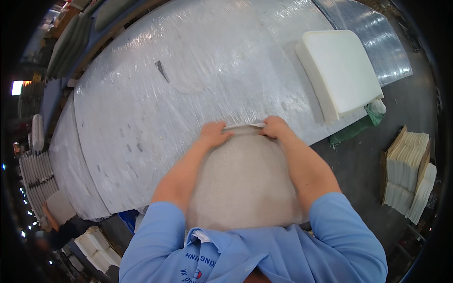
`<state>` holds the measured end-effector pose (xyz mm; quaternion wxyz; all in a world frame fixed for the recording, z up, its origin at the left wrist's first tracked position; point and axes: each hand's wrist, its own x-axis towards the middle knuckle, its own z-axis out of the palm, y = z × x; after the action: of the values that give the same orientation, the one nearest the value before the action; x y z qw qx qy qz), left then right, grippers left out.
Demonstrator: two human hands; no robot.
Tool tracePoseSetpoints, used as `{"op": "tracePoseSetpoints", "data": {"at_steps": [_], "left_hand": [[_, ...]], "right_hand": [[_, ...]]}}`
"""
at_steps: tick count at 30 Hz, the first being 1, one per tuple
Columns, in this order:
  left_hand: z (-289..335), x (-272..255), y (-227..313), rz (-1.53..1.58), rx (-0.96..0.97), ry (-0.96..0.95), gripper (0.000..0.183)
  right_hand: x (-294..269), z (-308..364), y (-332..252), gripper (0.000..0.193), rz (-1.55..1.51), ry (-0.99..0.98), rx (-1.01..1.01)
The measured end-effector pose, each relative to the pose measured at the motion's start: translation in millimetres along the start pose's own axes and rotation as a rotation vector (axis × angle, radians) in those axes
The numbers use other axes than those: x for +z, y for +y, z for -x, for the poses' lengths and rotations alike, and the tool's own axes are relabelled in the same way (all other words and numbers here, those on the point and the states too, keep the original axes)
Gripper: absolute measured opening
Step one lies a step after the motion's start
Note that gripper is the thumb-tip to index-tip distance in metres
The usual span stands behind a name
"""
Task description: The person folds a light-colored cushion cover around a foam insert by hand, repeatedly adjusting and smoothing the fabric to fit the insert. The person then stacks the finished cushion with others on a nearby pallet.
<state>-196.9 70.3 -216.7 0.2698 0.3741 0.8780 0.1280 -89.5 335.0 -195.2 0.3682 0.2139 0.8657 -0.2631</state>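
A beige fabric-covered seat cushion (pixel 245 179) rests against my front, its far edge over the near side of the plastic-wrapped table (pixel 179 52). My left hand (pixel 215 135) is closed on the far left of that edge, fingers curled over it. On the right of the same edge, my right hand (pixel 275 128) grips too, thumb on the top face. Between the two hands a pale strip of the cushion's rim (pixel 244 126) shows. The cushion's underside is hidden, and so are most of my fingertips.
Pale foam seat pads (pixel 339 70) lie at the table's right end, above a green cloth (pixel 356 131). A dark scrap (pixel 162 70) lies on the film. More foam (pixel 406 162) is stacked at right. At far left, another person's hand (pixel 49 218) touches a cushion (pixel 61 207).
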Motion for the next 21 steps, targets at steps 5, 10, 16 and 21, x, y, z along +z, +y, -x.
{"op": "tracePoseSetpoints", "data": {"at_steps": [5, 10, 16, 21], "left_hand": [[12.9, -20.4, -29.7, 0.043, -0.235, -0.214, 0.043], [7.2, 10.8, -14.7, 0.121, -0.587, -0.042, 0.042], [-1.7, 48.3, -14.0, 0.014, -0.541, 0.204, 0.044], [-4.0, 46.2, -20.0, 0.075, -0.517, 0.236, 0.044]], "right_hand": [[-1.8, 10.3, 36.9, 0.034, -0.135, 0.079, 0.274], [20.7, 6.0, 26.3, 0.033, -0.289, 0.348, 0.417], [33.6, -5.3, 32.0, 0.030, -0.378, 0.514, 0.378], [43.3, -14.9, 33.1, 0.028, -0.480, 0.607, 0.353]]}}
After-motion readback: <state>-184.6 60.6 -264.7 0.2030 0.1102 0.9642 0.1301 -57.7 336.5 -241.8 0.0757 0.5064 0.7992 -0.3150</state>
